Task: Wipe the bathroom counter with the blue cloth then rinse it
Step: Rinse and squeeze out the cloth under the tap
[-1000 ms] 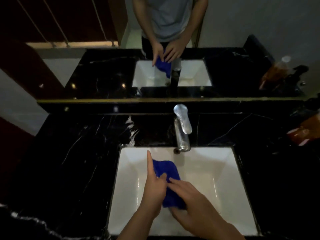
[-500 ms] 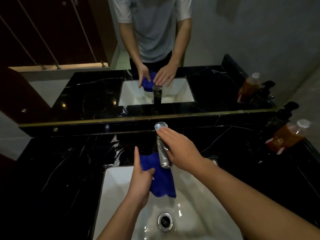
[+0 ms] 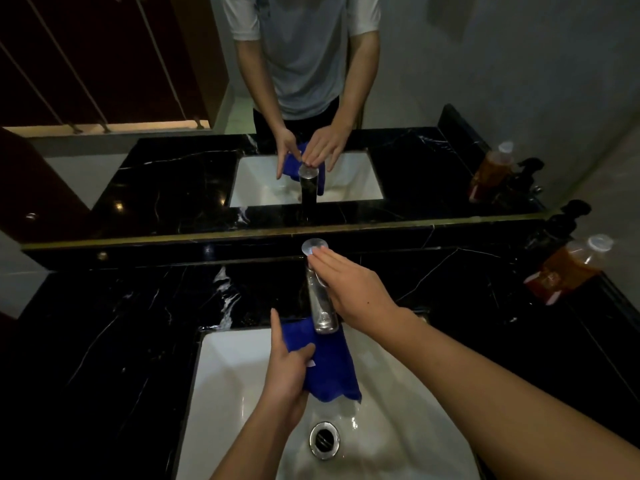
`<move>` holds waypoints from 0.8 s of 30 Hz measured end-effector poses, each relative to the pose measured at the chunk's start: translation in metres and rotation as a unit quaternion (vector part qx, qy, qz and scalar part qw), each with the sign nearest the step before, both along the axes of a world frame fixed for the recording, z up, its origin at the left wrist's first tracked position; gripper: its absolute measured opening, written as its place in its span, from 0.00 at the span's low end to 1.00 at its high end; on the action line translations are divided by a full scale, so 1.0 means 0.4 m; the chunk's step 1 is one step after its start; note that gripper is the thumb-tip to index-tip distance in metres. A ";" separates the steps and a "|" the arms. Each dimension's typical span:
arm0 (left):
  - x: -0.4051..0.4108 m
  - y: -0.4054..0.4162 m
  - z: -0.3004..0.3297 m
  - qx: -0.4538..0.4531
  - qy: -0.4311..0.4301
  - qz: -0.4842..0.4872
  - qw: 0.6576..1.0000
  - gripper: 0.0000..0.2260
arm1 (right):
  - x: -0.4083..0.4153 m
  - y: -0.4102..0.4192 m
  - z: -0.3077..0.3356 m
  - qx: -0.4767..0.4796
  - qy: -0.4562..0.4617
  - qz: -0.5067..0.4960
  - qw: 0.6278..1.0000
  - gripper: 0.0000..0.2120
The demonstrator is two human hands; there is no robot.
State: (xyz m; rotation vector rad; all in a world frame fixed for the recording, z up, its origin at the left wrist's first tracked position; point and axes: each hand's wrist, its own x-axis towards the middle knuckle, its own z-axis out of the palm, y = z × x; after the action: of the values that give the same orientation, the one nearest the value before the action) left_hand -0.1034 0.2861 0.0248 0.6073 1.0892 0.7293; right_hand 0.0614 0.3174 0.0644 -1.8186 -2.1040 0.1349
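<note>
Now the blue cloth (image 3: 330, 372) hangs bunched and creased over the white sink (image 3: 235, 368), just under the tap (image 3: 320, 296). Left hand (image 3: 289, 372) pinches it, thumb on top, forefinger straight. Right hand (image 3: 349, 289) lies flat, fingers straight, on the tap's top, above the black desk (image 3: 121, 323).

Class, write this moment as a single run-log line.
stage: rinse setup | left hand: holds blue cloth under faucet spout | right hand: flat fingers on faucet top | water: none visible
</note>
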 end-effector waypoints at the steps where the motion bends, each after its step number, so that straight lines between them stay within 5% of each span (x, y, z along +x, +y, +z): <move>1: 0.000 -0.003 0.002 -0.009 -0.012 0.007 1.000 0.38 | 0.000 0.005 0.001 0.003 0.007 -0.002 1.000 0.29; 7: -0.004 0.003 -0.004 -0.067 -0.057 0.066 0.994 0.31 | 0.007 0.010 -0.002 0.007 0.007 0.001 1.000 0.29; 17: 0.007 0.002 -0.018 -0.068 -0.021 0.061 0.996 0.32 | 0.012 0.030 0.025 -0.021 0.018 0.004 1.000 0.28; 20: 0.005 -0.001 -0.023 -0.063 -0.010 0.050 0.997 0.34 | 0.009 0.015 0.040 -0.058 0.138 -0.060 0.987 0.30; 24: -0.002 -0.007 -0.038 -0.071 -0.020 0.049 0.996 0.34 | -0.032 -0.095 -0.061 -0.001 0.350 -0.213 0.912 0.22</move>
State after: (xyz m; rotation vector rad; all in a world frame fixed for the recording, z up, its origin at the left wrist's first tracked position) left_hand -0.1042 0.2835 0.0096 0.4193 1.1301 0.7387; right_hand 0.0488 0.2792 0.0401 -1.8161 -1.1947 0.5771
